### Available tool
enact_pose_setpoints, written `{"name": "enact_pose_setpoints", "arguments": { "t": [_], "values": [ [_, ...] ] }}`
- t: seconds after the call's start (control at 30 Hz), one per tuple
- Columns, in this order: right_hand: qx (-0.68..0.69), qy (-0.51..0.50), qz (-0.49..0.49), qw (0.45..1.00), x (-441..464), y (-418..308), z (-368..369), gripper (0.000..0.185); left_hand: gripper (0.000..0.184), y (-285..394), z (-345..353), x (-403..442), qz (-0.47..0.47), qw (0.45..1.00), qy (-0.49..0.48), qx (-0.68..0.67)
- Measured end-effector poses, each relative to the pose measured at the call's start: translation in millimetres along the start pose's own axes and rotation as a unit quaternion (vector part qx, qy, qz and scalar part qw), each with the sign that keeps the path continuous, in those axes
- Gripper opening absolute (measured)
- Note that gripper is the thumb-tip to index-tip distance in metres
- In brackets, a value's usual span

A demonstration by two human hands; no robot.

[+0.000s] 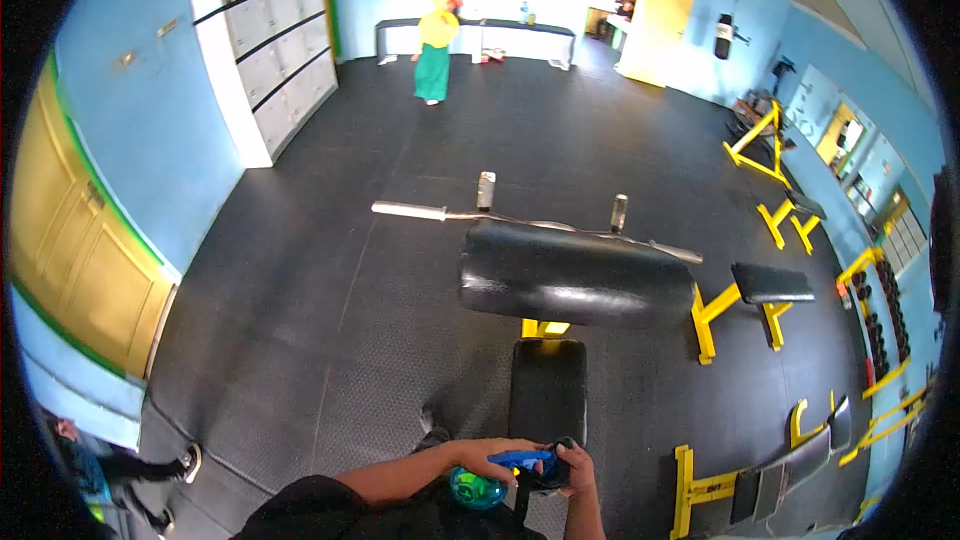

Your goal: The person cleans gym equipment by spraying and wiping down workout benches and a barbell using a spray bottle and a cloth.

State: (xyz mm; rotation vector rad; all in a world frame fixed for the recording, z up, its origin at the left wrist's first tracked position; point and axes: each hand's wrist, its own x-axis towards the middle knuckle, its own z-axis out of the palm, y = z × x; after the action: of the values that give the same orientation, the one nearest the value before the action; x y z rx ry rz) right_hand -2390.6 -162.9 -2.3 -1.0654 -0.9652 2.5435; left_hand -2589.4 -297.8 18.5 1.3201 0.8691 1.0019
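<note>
At the bottom centre, my left hand (480, 458) is closed over a translucent green-and-blue bottle (478, 489), whose rounded end shows below the fingers. A bright blue part (522, 460) reaches from it towards my other hand; whether it belongs to the bottle I cannot tell. My right hand (576, 470) is closed on a small dark item (548, 470) beside the blue part, its kind unclear. Just ahead is a preacher curl bench with a black seat (549, 390) and a wide black arm pad (575, 275). A bent barbell (545, 224) rests behind the pad.
Yellow-framed benches (775, 283) and a dumbbell rack (880, 325) line the right side. Lockers (275, 40) stand at the left wall. A person in yellow and green (435, 50) is by the far bench; another person (120, 470) is at lower left.
</note>
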Motion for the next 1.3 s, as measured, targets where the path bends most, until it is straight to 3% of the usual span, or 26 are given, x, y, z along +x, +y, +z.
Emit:
{"name": "enact_pose_setpoints", "arguments": {
  "t": [0.03, 0.07, 0.1, 0.17, 0.4, 0.63, 0.73, 0.77, 0.8, 0.83, 0.87, 0.93, 1.0, 1.03, 1.1, 1.13, 1.17, 1.23, 1.3],
  "values": [
    [-0.040, 0.039, -0.028, 0.998, 2, -7, 5, 0.023, 0.059, 4, -1, 1, 0.005, 0.999, -0.028, -0.029],
    [-0.082, 0.085, -0.031, 0.993, 6, -8, 10, 0.019, 0.063, 8, 0, -5, -0.029, 1.000, 0.006, 0.008],
    [-0.091, 0.075, -0.017, 0.993, 9, -4, 11, 0.019, 0.063, 12, 1, -9, -0.031, 0.999, 0.024, 0.001],
    [-0.075, 0.062, -0.058, 0.994, 25, 5, 14, 0.015, 0.067, 18, -1, -13, -0.052, 0.986, -0.017, 0.155],
    [-0.175, 0.046, -0.016, 0.983, 54, 10, 68, 0.016, 0.069, 18, 27, -62, -0.171, 0.968, 0.110, 0.147],
    [-0.082, 0.034, -0.006, 0.996, 60, -4, 98, 0.023, 0.064, 30, 6, -83, -0.228, 0.947, 0.125, 0.187],
    [-0.151, 0.017, -0.073, 0.986, 58, -25, 97, 0.029, 0.061, 49, -14, -96, -0.202, 0.957, 0.164, 0.128],
    [-0.172, -0.052, -0.122, 0.976, 51, -40, 102, 0.031, 0.061, 55, -21, -101, -0.198, 0.960, 0.155, 0.127],
    [-0.192, -0.114, -0.171, 0.960, 44, -50, 110, 0.033, 0.057, 61, -28, -106, -0.121, 0.966, 0.182, 0.136],
    [-0.190, -0.096, -0.178, 0.961, 42, -59, 119, 0.033, 0.054, 70, -37, -108, -0.041, 0.968, 0.204, 0.143],
    [-0.170, -0.112, -0.202, 0.958, 42, -68, 129, 0.032, 0.052, 80, -44, -109, -0.019, 0.969, 0.207, 0.133],
    [-0.146, -0.110, -0.239, 0.954, 47, -72, 130, 0.030, 0.053, 115, -58, -107, -0.036, 0.964, 0.184, 0.188],
    [-0.439, 0.041, -0.208, 0.873, 71, -64, 119, 0.027, 0.057, 128, -63, -105, -0.056, 0.936, 0.213, 0.274],
    [-0.435, 0.058, -0.215, 0.873, 65, -63, 122, 0.027, 0.057, 130, -67, -104, -0.048, 0.940, 0.196, 0.277],
    [-0.349, -0.022, -0.226, 0.909, 51, -50, 136, 0.025, 0.055, 136, -77, -105, -0.032, 0.928, 0.227, 0.293],
    [-0.297, -0.069, -0.254, 0.918, 43, -48, 137, 0.025, 0.051, 138, -84, -105, 0.019, 0.938, 0.220, 0.268],
    [-0.293, -0.056, -0.262, 0.918, 37, -47, 138, 0.025, 0.051, 141, -89, -104, 0.024, 0.940, 0.207, 0.270],
    [-0.162, -0.090, -0.265, 0.946, 24, -40, 137, 0.024, 0.047, 152, -96, -103, 0.093, 0.978, 0.165, 0.085],
    [-0.220, -0.036, -0.273, 0.936, 30, -31, 122, 0.024, 0.046, 156, -98, -97, 0.108, 0.980, 0.131, 0.103]
  ]
}}
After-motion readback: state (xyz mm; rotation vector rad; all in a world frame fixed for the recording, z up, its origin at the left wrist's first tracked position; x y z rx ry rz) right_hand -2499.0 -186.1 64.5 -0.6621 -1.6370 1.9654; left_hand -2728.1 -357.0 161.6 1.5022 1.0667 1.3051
